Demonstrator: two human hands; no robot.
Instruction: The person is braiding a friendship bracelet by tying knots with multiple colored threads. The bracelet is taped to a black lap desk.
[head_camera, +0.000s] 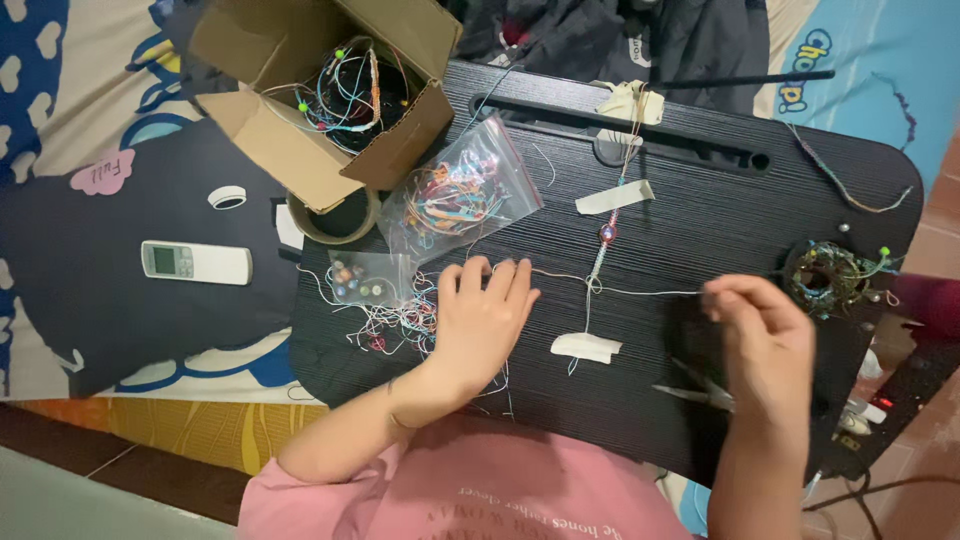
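box (300, 90) behind-left of tray (700, 200) | bag (465, 190) on tray | remote (195, 262) left | scissors, probably (695, 392), under right hand (765, 345)

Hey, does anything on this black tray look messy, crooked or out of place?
Yes: a loose tangle of threads spills across the tray's left edge beside the left hand, and the cardboard box sits tilted, half off the tray corner.

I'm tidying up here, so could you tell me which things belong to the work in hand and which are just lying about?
In use: left hand, right hand, thread, taped cord, scissors.
Lying about: cardboard box, remote control, tape roll.
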